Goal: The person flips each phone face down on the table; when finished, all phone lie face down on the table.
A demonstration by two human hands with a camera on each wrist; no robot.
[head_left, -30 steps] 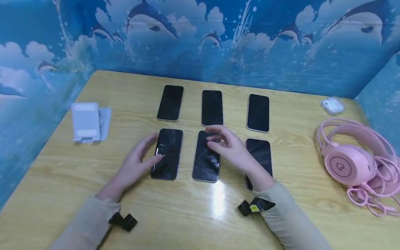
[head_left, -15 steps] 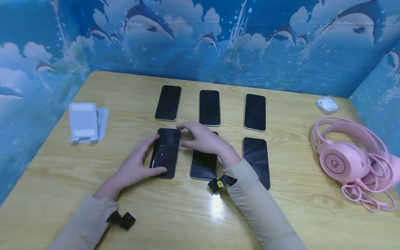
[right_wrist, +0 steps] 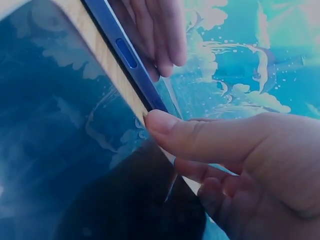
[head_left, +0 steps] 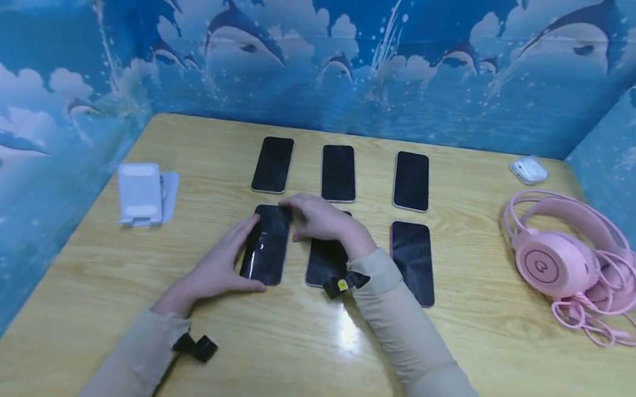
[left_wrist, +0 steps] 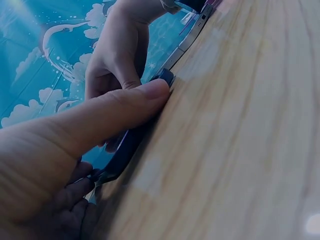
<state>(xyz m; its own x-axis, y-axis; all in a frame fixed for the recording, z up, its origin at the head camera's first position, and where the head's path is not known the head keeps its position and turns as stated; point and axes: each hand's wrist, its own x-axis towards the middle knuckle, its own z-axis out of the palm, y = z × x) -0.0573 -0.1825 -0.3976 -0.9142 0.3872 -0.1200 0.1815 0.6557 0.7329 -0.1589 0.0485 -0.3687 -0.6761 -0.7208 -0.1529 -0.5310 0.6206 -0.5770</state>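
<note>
Several smartphones lie face up in two rows in the head view. My left hand [head_left: 218, 265] spans the front-left smartphone [head_left: 266, 244], thumb along its near edge and fingertips at its left side. In the left wrist view, the thumb [left_wrist: 115, 112] presses that dark edge. My right hand [head_left: 324, 220] holds its far right corner, index finger at the top and thumb by the right side. In the right wrist view, the thumb [right_wrist: 195, 135] meets its blue side edge [right_wrist: 125, 52]. The right hand and wrist partly cover the front-middle smartphone [head_left: 326, 263].
Behind lie the back-left phone [head_left: 273, 164], back-middle phone [head_left: 339, 173] and back-right phone [head_left: 412, 181]. A front-right phone [head_left: 414, 262] sits beside the right sleeve. Pink headphones [head_left: 566, 256] and a small clear case [head_left: 528, 170] are right, a white stand [head_left: 140, 192] left.
My right hand has moved left from over the middle phone to the front-left phone's corner. My left thumb has slid down from the screen to that phone's near edge.
</note>
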